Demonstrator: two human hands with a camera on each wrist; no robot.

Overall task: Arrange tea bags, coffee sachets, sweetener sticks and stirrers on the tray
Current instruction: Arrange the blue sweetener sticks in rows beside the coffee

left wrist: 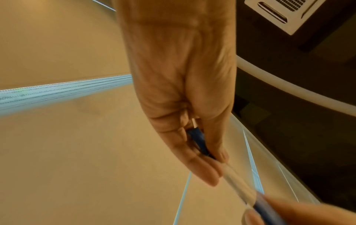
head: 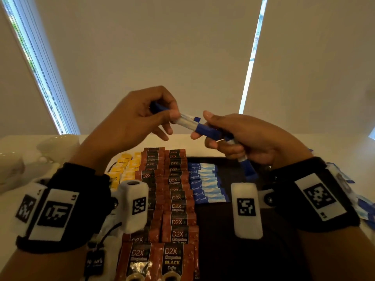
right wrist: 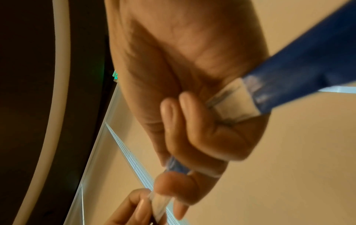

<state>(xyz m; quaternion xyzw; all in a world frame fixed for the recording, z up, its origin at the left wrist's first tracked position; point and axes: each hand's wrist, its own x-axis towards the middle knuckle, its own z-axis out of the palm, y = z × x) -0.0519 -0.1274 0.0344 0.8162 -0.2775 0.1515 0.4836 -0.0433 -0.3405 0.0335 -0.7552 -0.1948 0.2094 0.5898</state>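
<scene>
Pinching one blue-and-white sweetener stick [head: 188,123] between thumb and fingertips, the left hand [head: 140,116] holds it raised above the tray, its far blue end tucked inside the curled fingers [left wrist: 204,169]. The stick's other end meets the right hand [head: 243,138], whose thumb and forefinger close on it while the remaining fingers [right wrist: 173,111] curl round a small bundle of sweetener sticks [head: 242,159]. One blue end of that bundle juts down below the right palm, seen large and blurred in the right wrist view. Whether the single stick is already free of the bundle cannot be told.

Below the hands lies a dark tray [head: 233,250]. On it a column of sweetener sticks marked "equal" [head: 205,183] runs away from the person, each stick lying crosswise and overlapping the next. Just left of that column two columns of brown coffee sachets marked "D2X" [head: 176,220] overlap like tiles from the near edge to the far edge. Left of the sachets sit yellow tea bags [head: 125,169], in a looser cluster. More blue sticks [head: 365,211] lie at the right, beside the right wrist band. White cups [head: 58,145] stand on the pale table [head: 12,201] at the far left. Both wrists wear black bands with printed marker tags.
</scene>
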